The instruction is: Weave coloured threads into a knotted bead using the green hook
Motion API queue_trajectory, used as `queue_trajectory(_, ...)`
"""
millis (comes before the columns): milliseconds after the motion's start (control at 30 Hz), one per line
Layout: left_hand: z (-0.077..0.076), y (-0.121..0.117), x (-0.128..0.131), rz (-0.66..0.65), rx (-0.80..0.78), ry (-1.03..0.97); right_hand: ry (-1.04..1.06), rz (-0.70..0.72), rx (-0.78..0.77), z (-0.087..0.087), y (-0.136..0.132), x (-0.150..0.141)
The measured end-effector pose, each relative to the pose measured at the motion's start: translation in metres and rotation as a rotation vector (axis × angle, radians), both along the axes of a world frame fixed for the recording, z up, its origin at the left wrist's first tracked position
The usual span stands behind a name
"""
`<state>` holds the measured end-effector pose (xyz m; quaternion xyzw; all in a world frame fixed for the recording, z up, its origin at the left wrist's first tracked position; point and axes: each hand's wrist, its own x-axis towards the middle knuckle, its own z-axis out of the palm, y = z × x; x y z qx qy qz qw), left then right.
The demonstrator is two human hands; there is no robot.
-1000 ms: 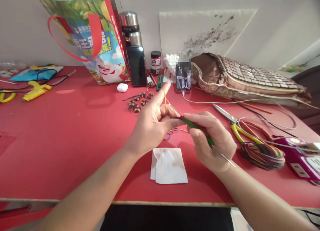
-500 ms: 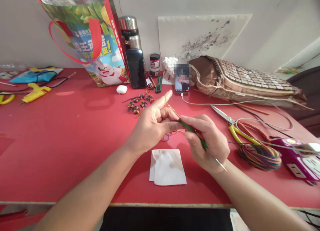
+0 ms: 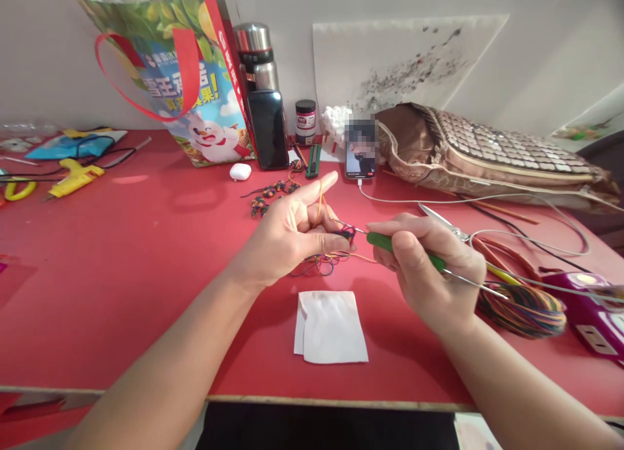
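My left hand (image 3: 292, 235) pinches a small dark multicoloured crochet piece (image 3: 347, 234) between thumb and fingers. Its index finger points up with an orange stretch of yarn (image 3: 320, 199) looped round it. From the right, my right hand (image 3: 431, 261) grips the green handle of a crochet hook (image 3: 380, 241); the hook's metal shaft reaches to the crochet piece. Whether the tip sits inside a stitch, I cannot tell. Loose coloured yarn (image 3: 324, 263) lies on the table under the hands. Behind my left hand rest several small crocheted pieces (image 3: 260, 207), partly hidden by it.
A folded white tissue (image 3: 334, 330) lies in front. To the right are scissors (image 3: 494, 258), a yarn skein (image 3: 526, 310) and a purple power strip (image 3: 585, 307). Behind stand a shopping bag (image 3: 214, 112), a dark phone (image 3: 268, 131), a lit phone (image 3: 359, 157) on a cable and a sequined bag (image 3: 497, 144).
My right hand has moved right, away from my left hand, drawing the hook back so its shaft and the crochet piece show. The view has shifted slightly.
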<state>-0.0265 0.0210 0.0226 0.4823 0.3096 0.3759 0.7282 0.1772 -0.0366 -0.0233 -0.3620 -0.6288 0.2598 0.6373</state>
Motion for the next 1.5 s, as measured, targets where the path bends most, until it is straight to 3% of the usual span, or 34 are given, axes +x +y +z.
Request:
queue_trajectory(367, -0.001, 0.002, -0.006, -0.01, 0.058, 0.008, 0.01, -0.01, -0.018, 0.003, 0.0, 0.004)
queue_trajectory(767, 0.002, 0.006, -0.02, -0.201, 0.127, 0.067, 0.039, 0.151, -0.107, 0.019, 0.004, 0.023)
queue_trajectory(1100, -0.004, -0.001, -0.01, -0.284, 0.108, 0.008, 0.283, 0.399, -0.295, 0.02, 0.011, 0.015)
queue_trajectory(1167, -0.006, -0.004, -0.002, -0.243, 0.147, -0.018, 0.326, 0.374, -0.329, 0.017, 0.01, 0.007)
queue_trajectory(1333, -0.006, -0.015, 0.012, 0.066, 0.143, 0.034, 0.424, 0.216, -0.351, 0.011, 0.011, -0.006)
queue_trajectory(1500, -0.007, -0.018, 0.015, 0.146, 0.188, 0.063, 0.467, 0.183, -0.367, 0.013, 0.013, -0.007)
